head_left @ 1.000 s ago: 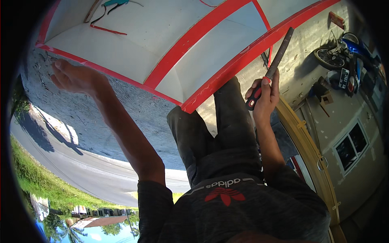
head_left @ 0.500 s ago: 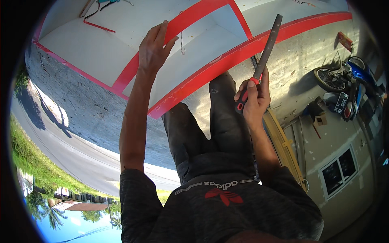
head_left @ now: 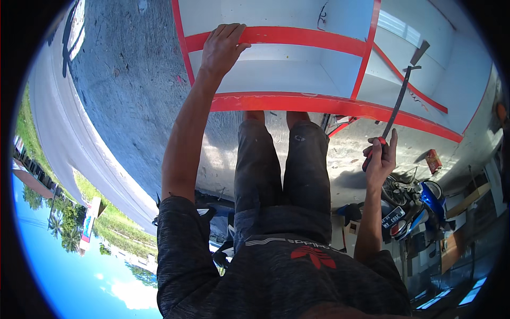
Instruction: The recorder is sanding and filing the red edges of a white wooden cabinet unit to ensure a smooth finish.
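- While the left hand (head_left: pixel 222 52) grips the red rail (head_left: pixel 303 36) near twelve o'clock, the right hand (head_left: pixel 379 164) clasps the file (head_left: pixel 396 103) at two!
- Stiff, light by its look: handle (head_left: pixel 382 141) is the hold.

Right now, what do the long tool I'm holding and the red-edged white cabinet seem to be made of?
Tool blade: probably dull steel, being dark grey, thin and straight. Tool handle: likely plastic or rubber, judging by its red and black. Cabinet panels: smooth white board, perhaps laminated, flat and even. Cabinet edging: red paint or laminate, unclear which; pale scuffs show.
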Tool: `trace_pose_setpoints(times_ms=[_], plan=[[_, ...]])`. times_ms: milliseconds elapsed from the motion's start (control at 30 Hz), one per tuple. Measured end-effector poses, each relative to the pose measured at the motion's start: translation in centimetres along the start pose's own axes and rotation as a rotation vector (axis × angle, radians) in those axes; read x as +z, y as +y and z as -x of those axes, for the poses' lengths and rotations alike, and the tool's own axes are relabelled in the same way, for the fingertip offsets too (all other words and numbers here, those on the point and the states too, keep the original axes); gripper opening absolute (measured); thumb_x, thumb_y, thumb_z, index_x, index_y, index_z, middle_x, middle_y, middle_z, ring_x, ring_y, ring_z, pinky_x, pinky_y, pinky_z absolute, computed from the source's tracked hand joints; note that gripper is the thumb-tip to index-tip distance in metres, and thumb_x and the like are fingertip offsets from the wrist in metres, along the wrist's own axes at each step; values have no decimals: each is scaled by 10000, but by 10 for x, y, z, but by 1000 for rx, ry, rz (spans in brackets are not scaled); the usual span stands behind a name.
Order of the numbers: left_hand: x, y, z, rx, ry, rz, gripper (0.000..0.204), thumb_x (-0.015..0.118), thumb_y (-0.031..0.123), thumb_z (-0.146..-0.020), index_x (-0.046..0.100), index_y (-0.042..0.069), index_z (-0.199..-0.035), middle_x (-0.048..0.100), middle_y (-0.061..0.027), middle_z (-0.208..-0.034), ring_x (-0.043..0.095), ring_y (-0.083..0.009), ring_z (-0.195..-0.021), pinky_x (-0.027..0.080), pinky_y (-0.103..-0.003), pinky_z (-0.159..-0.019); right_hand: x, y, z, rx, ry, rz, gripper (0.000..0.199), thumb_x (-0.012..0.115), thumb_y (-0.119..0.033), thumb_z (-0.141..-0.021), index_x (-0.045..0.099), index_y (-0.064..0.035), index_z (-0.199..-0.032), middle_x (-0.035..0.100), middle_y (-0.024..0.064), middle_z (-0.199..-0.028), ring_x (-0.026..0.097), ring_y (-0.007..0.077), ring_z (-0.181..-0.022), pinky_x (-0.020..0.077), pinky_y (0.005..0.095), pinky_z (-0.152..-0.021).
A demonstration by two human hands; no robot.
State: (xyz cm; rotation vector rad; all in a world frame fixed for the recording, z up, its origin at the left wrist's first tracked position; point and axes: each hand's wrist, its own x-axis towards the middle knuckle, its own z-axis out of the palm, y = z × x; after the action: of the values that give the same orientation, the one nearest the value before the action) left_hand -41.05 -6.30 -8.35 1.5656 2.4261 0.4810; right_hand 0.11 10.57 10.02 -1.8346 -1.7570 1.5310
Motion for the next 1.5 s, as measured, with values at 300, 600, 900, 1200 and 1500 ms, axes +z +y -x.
trace_pose_setpoints(times_ms=[300, 600, 900, 1200, 1500], plan=[[-52, -78, 46, 10, -69, -212, 528, 823, 78, -793, 640, 43, -1287, 663, -106, -1277, 563, -275, -1268, 411, -450, -1111, 67, -5, 10, 68, -137, -54, 628, 584, -50, -1013, 313, 16, -1575, 702, 82, -926, 611, 70, -664, 505, 225, -600], [-52, -92, 39, 11, -129, -55, 499, 805, 42, -760, 637, 11, -1229, 635, -105, -1223, 574, -298, -1193, 454, -445, -1061, 105, -11, 24, 34, -255, -31, 630, 591, 5, -983, 347, 11, -1564, 709, 83, -926, 623, 74, -676, 522, 229, -614], [-59, -82, 35, -65, -151, -105, 520, 832, 65, -773, 621, -17, -1241, 496, -160, -1431, 508, -341, -1325, 509, -450, -1050, 126, -24, 11, 18, -241, -41, 621, 578, 2, -1001, 341, -21, -1575, 713, 93, -939, 630, 77, -680, 539, 233, -620], [-66, -86, 29, 28, -153, -127, 337, 721, 26, -819, 619, -52, -1131, 506, -170, -1389, 533, -317, -1280, 523, -429, -1031, 141, -26, 7, 64, -308, -53, 611, 567, -1, -1009, 338, -26, -1575, 712, 106, -938, 642, 95, -659, 546, 246, -602], [-53, -48, 69, -282, 172, 101, 318, 692, 17, -820, 660, -24, -1134, 620, -167, -1228, 608, -322, -1156, 530, -405, -986, 135, -69, -22, -151, -615, 397, 418, 492, 26, -1005, 471, 22, -1422, 703, 130, -1082, 640, 137, -787, 521, 277, -689]])
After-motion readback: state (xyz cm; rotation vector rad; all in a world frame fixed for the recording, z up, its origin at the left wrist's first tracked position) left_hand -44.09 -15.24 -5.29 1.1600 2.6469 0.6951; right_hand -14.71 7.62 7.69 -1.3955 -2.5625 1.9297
